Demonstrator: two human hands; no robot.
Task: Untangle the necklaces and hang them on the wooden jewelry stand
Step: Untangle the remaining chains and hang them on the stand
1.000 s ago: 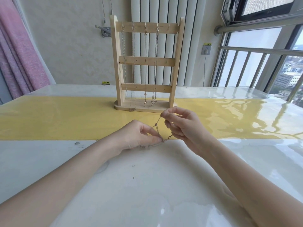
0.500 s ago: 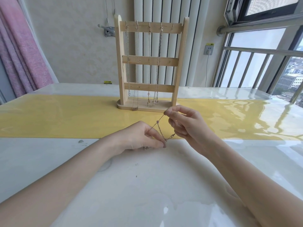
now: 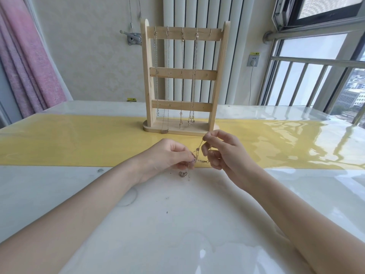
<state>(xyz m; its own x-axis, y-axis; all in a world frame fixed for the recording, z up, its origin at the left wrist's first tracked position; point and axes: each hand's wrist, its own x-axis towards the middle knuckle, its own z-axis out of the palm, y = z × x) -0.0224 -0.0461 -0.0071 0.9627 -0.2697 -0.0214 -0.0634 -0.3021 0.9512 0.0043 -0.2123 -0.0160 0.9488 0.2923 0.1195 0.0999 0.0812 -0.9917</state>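
A thin tangled necklace (image 3: 197, 153) with a small knot is stretched between my two hands just above the table. My left hand (image 3: 167, 157) pinches its lower end, and a pendant (image 3: 182, 174) dangles below onto the white surface. My right hand (image 3: 223, 151) pinches the upper strand and the clasp end. Behind them stands the wooden jewelry stand (image 3: 182, 74) with three crossbars. Several chains (image 3: 194, 80) hang from the hooks on its top bar; the rightmost hook is bare.
The stand rests on a glossy yellow runner (image 3: 69, 141) across a white table (image 3: 177, 224). A radiator and wall lie behind, a pink curtain (image 3: 25, 56) at the left, and a railed window (image 3: 316, 80) at the right.
Both hands have lifted slightly off the table and the pendant now hangs free below my left hand. The camera view tilted up a little.
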